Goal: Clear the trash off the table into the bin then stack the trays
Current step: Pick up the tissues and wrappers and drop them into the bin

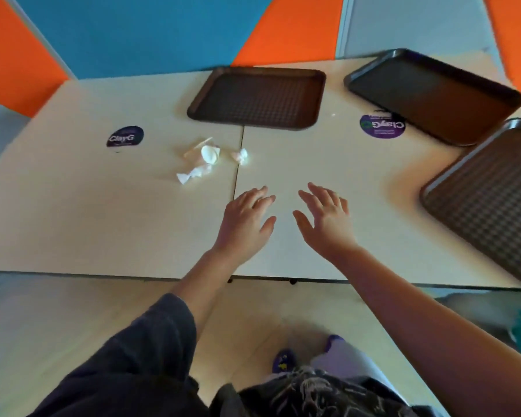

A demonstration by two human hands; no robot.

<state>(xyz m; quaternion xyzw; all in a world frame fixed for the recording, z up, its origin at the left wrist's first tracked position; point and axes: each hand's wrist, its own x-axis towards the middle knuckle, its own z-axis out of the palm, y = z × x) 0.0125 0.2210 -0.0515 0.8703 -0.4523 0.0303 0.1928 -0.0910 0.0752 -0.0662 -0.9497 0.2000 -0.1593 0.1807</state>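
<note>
My left hand and right hand hover with fingers spread, holding nothing. Crumpled trash lies just beyond my left hand; I should gather it in one scoop.

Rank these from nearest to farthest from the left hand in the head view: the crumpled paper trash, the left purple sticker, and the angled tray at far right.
Measured from the left hand:
1. Crumpled paper trash, just ahead and to the left.
2. Left purple sticker, farther left, beyond the trash.
3. Angled tray, far right corner, across the table.
</note>
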